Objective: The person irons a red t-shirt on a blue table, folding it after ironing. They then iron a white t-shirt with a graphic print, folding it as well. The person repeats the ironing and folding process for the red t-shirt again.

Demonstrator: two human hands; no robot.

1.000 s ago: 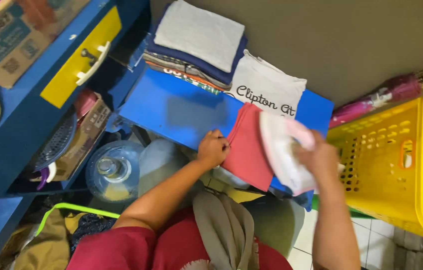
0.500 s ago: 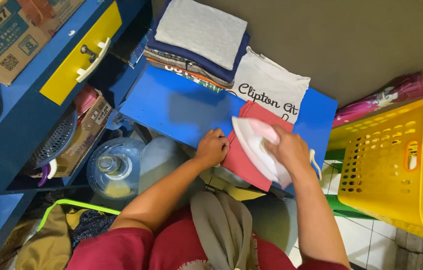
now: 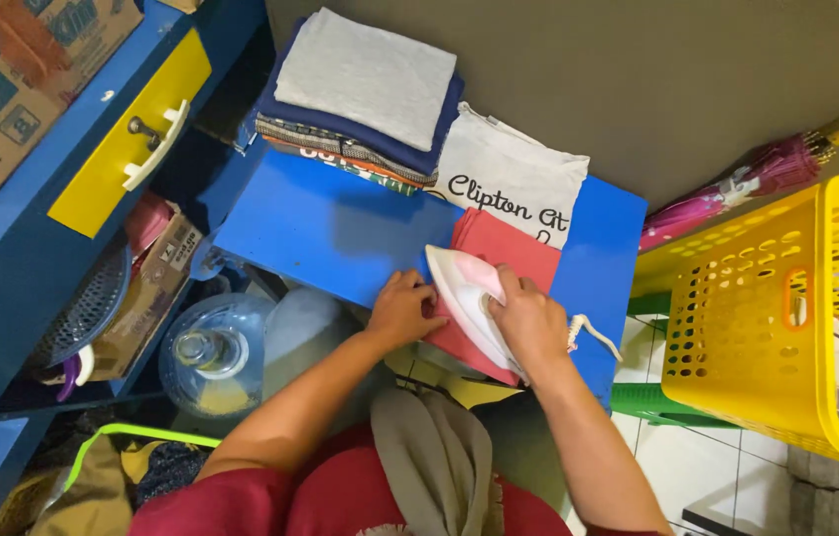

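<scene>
Red cloth, white-pink iron, blue board.

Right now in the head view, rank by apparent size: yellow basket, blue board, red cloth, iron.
1. blue board
2. yellow basket, cut off at the frame edge, so its rank against the board is unsure
3. red cloth, partly covered
4. iron, under the right hand

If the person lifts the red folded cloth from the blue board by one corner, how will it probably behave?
The red cloth is thin fabric lying flat, so it would probably hang limp and unfold. It looks light for its size. Now the left hand pins its edge and the right hand presses the white and pink iron on it, so on the blue board it probably cannot slide.
</scene>
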